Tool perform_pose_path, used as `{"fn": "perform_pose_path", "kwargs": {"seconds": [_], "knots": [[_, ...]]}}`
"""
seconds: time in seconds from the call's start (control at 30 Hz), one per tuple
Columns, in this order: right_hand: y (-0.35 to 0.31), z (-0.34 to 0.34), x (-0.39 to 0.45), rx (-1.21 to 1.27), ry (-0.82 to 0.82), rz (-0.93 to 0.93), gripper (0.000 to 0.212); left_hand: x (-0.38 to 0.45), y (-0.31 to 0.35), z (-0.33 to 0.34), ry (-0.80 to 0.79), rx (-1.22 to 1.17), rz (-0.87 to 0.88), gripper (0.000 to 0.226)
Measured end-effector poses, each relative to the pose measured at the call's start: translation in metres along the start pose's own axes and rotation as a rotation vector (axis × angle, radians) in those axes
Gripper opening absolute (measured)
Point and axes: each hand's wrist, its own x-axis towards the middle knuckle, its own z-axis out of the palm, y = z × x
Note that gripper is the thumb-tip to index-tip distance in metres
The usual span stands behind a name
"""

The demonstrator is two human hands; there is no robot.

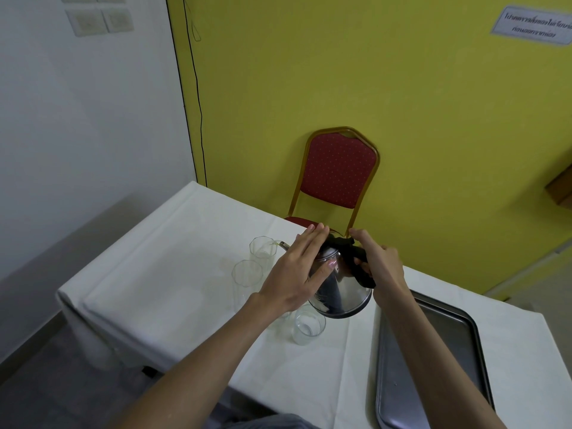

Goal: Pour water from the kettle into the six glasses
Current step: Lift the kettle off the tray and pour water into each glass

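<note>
A shiny steel kettle (pixel 343 292) with a black handle is lifted and tilted to the left, its spout over the far clear glass (pixel 263 249). My right hand (pixel 380 264) is closed around the black handle. My left hand (pixel 298 267) lies flat with fingers straight on the kettle's lid and upper side. A second glass (pixel 246 274) stands just in front of the far one. Another glass (pixel 308 328) stands below the kettle's base. One more glass is partly hidden behind my left wrist. Other glasses are not visible.
The table wears a white cloth (pixel 173 274). A grey metal tray (pixel 433 360) lies at the right near the front edge. A red chair with a gold frame (pixel 339 174) stands behind the table against the yellow wall.
</note>
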Motion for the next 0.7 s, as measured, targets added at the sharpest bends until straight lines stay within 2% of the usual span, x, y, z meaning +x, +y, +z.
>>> {"fn": "perform_pose_path", "kwargs": {"seconds": [0.27, 0.53, 0.7], "knots": [[0.001, 0.001, 0.003, -0.004, 0.005, 0.011, 0.076, 0.001, -0.003, 0.000, -0.009, 0.016, -0.003, 0.063], [0.009, 0.003, 0.005, 0.021, 0.006, 0.003, 0.059, 0.001, -0.004, -0.002, -0.017, 0.013, 0.020, 0.061], [0.023, 0.000, 0.004, 0.189, -0.031, 0.028, 0.051, 0.005, 0.002, -0.006, -0.025, 0.038, 0.088, 0.062]]}}
